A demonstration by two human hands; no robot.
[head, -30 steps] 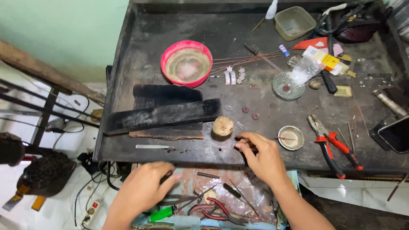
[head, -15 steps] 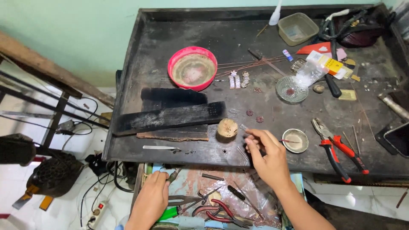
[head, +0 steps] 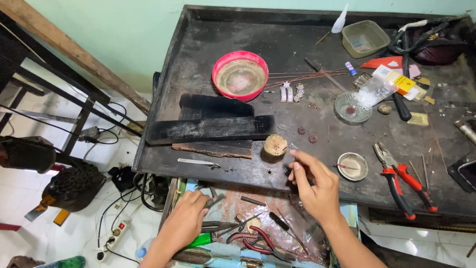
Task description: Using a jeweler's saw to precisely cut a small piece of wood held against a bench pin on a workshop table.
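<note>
Head camera: the right hand (head: 317, 186) was held over the near edge of the dark bench (head: 198, 64), fingers pinched together on something too small to identify, just right of the wooden stub (head: 274, 146). The left hand (head: 186, 223) was sunk into the tool drawer (head: 258, 233), its fingers curled on a tool, grip unclear. The tiny piece could easily be dropped into the drawer clutter if the pinch were loosened.

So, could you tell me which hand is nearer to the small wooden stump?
Right. The right hand is just right of the stump on the bench; the left hand is lower, over the tool drawer.
</note>
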